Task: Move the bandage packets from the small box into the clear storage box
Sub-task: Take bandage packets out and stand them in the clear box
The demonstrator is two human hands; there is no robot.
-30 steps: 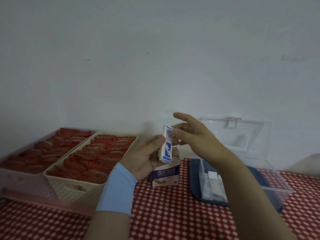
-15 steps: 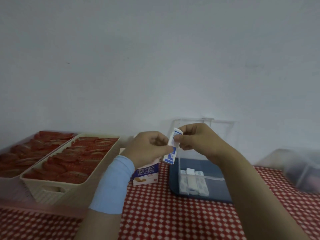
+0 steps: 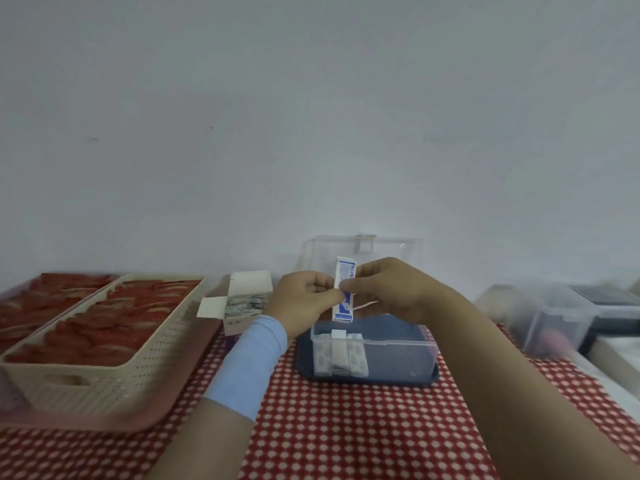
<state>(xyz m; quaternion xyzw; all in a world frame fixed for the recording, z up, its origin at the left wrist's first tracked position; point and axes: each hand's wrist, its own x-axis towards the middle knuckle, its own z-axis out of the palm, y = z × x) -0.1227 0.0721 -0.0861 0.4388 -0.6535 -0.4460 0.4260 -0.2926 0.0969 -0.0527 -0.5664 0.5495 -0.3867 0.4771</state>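
Pinching one bandage packet (image 3: 344, 293) upright between left hand (image 3: 304, 300) and right hand (image 3: 389, 292), fingers of both curled onto its edges. Holding it just above the clear storage box (image 3: 401, 356), lying open on the worktop (image 3: 346, 431) directly beneath the hands. Seeing a row of packets (image 3: 340, 355) already standing in that box's end below the left hand, so judging the task partly done. Noting the small box (image 3: 239, 323) just left of the left hand, flaps open, showing more packets (image 3: 244, 303) inside; judging plenty of emptying, and the lowering of this packet, as remaining.
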